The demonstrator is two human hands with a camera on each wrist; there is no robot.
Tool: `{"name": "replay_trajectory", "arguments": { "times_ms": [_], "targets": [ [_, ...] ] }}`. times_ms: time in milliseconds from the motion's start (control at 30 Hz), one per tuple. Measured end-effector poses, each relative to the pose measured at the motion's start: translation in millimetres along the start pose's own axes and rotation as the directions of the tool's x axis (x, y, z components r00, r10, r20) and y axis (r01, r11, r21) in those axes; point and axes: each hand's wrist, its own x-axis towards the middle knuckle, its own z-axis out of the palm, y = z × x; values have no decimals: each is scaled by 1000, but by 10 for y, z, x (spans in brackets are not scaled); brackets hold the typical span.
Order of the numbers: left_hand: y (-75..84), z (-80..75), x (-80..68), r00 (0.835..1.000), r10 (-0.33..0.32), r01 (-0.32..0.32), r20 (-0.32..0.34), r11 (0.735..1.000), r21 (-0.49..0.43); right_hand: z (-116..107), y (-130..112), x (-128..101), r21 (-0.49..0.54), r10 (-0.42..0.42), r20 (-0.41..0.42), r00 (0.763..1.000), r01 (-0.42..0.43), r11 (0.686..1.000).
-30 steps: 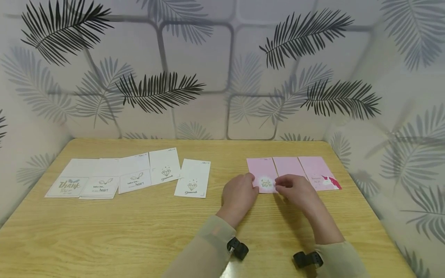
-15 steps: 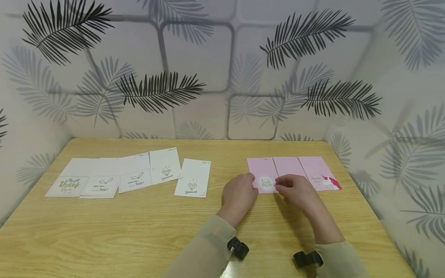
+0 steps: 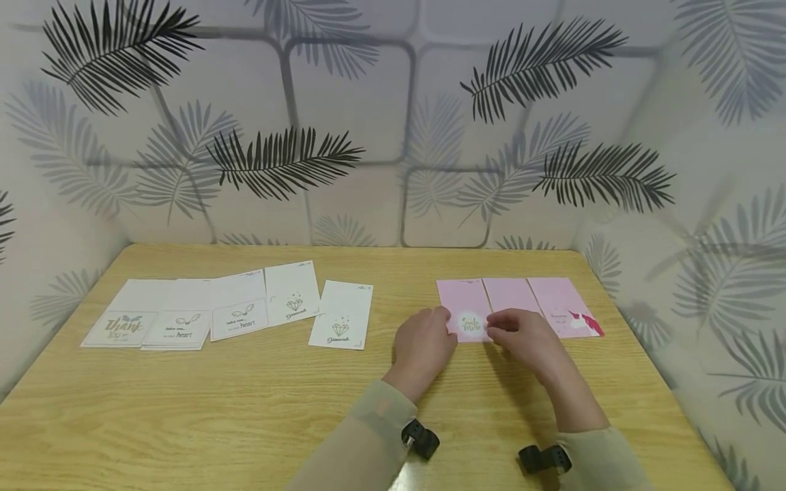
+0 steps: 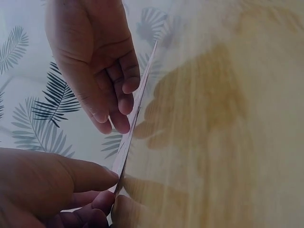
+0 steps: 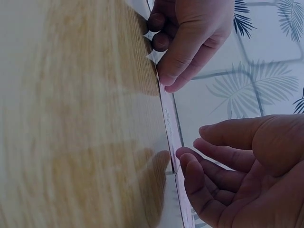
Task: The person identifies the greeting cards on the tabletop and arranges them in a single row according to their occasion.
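A: What is shown at the centre right of the head view?

B: A pink card (image 3: pixel 467 310) printed with "smile more" is seen lying flat on the table (image 3: pixel 245 402), leftmost in a row of three pink cards. Its lower left edge is met by the fingers of the left hand (image 3: pixel 424 343), its lower right edge by those of the right hand (image 3: pixel 522 335).

A: How are the fingers set?

B: In the left wrist view the left thumb and fingertips (image 4: pixel 102 178) are seen closed on the card's near corner. In the right wrist view the right fingers (image 5: pixel 199 159) are only gently bent, their tips laid against the card's edge (image 5: pixel 170 128); nothing is clasped by them.

A: What lies beside the card?

B: A plain pink card (image 3: pixel 510 294) is seen just to its right, partly covered by the right hand, and a unicorn card (image 3: pixel 568 307) further right, the three edge to edge. A row of white cards (image 3: pixel 202 315) is laid out at the centre left of the frame, partly overlapping, with one diamond card (image 3: pixel 341 315) set slightly apart. Leaf-patterned walls (image 3: pixel 368 123) are seen behind the table.
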Motion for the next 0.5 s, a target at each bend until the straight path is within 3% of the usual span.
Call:
{"name": "replay_trajectory", "arguments": {
  "times_ms": [267, 500],
  "targets": [
    [10, -71, 4, 1000, -12, 12, 3, 998, -69, -19, -33, -21, -3, 9, -36, 999, -9, 1000],
    [-30, -196, -29, 999, -33, 30, -20, 991, -134, 16, -85, -31, 79, 13, -62, 998, -8, 997]
  ]
}}
